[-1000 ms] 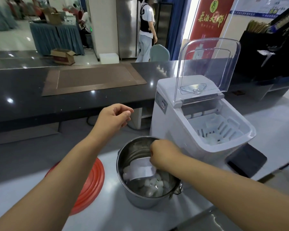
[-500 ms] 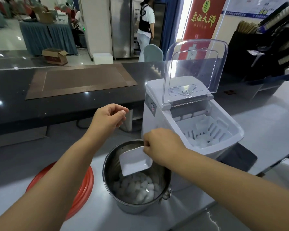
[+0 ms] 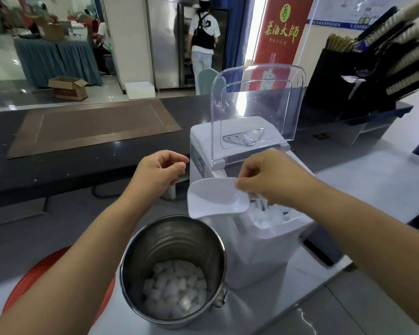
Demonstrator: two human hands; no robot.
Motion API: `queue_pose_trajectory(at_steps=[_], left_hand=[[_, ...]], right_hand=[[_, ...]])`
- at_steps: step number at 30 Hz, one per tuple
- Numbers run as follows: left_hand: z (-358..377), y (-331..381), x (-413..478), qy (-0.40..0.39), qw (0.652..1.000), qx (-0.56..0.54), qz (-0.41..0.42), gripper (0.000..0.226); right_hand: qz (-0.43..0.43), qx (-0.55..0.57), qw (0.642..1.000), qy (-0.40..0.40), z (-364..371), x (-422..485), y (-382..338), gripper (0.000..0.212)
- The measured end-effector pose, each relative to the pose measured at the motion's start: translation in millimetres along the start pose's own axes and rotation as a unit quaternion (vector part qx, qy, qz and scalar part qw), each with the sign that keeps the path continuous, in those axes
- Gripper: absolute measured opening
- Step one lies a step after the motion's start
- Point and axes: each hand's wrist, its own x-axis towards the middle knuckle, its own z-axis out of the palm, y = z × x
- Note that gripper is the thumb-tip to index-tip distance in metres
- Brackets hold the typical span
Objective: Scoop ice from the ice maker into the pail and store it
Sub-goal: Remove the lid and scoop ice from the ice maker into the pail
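A steel pail (image 3: 203, 240) stands on the white counter with several ice cubes (image 3: 176, 288) in its bottom. Right behind it is the white ice maker (image 3: 254, 252), its clear lid (image 3: 257, 102) tilted up. More ice (image 3: 267, 220) lies in the maker's basket. My right hand (image 3: 269, 177) pinches the handle of an empty white scoop (image 3: 215, 198), held over the maker's front left edge, above the pail. My left hand (image 3: 159, 172) hovers to the left of the maker with its fingers loosely curled and nothing in it.
A red lid (image 3: 34, 279) lies flat on the counter left of the pail. A dark raised bar top (image 3: 82, 151) runs behind. A black rack (image 3: 373, 68) of cups stands at the back right. Water (image 3: 298, 322) pools near the counter's front edge. A person stands far behind.
My right hand has lifted the scoop out of the pail, emptied, and carried it up and right to the ice maker's opening. My left hand stays in the air.
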Motion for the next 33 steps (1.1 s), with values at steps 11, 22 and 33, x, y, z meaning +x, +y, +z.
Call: queue_pose_trajectory(at_steps=[11,22,33], left_hand=[[39.3,1.9,1.9,-0.030,0.999,-0.030,-0.002,0.009],[55.5,5.0,0.2,0.000,0.998,-0.053,0.045,0.016],[60.0,1.0,1.2,0.007,0.997,-0.062,0.054,0.017]], right_hand=[[0.008,-0.300,0.944,0.136,-48.9,20.3,77.5,0.024],[-0.102,-0.594,0.798,0.010,-35.2,23.9,73.5,0.032],[-0.164,-0.604,0.778,-0.045,-15.1,39.4,71.1,0.025]])
